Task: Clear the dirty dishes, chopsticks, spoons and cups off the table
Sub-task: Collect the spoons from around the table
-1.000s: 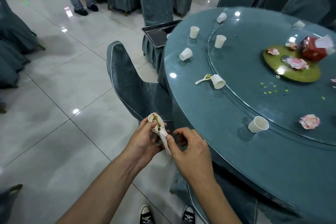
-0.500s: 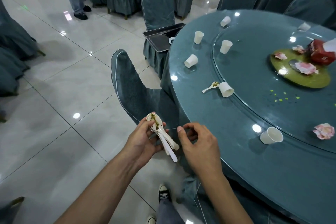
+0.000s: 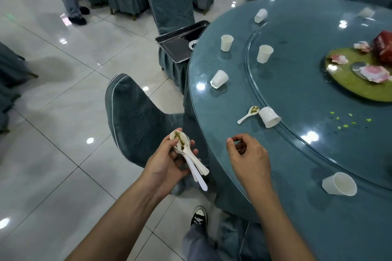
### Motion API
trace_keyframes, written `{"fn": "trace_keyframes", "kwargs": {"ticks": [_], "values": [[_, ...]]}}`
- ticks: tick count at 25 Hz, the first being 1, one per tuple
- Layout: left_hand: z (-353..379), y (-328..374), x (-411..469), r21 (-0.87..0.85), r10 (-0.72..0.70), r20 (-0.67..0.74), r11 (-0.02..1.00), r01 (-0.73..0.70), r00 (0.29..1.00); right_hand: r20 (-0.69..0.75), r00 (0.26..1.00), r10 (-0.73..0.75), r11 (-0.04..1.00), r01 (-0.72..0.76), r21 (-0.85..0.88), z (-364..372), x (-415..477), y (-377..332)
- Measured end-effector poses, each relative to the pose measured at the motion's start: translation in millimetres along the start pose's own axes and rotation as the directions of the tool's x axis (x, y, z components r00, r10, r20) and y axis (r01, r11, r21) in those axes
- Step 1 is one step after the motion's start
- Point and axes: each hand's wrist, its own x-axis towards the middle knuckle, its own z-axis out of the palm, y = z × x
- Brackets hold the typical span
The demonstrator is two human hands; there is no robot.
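My left hand (image 3: 167,162) holds a stack of white spoons (image 3: 188,154), the top one smeared with green food, over the floor beside the table. My right hand (image 3: 248,157) hovers over the edge of the round blue table (image 3: 233,176), fingers loosely curled and holding nothing. A dirty white spoon (image 3: 248,114) lies on the table next to a tipped white cup (image 3: 269,117). More white cups are scattered: two upright (image 3: 226,43) (image 3: 264,54), others tipped over (image 3: 219,78) (image 3: 339,184) (image 3: 261,15).
A metal tray (image 3: 176,45) rests on a covered chair at the table's far left. Another covered chair (image 3: 135,121) stands just ahead of my left hand. The glass turntable (image 3: 318,95) carries a green plate, pink paper flowers and a red box. A person stands at the far left.
My right hand has let go of the spoons and moved right, over the table edge. The view has shifted toward the table.
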Motion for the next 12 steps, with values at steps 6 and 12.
{"fn": "trace_keyframes", "kwargs": {"ticks": [6,12], "values": [[26,30,63,0.045,-0.036,0.042,0.998,0.034,0.998,-0.021,0.992,0.124,0.988,-0.125,-0.09,35,92,30],[44,48,109,0.07,-0.062,0.021,0.996,0.06,0.998,-0.017,0.933,0.36,0.931,-0.361,-0.056,63,160,56]]}}
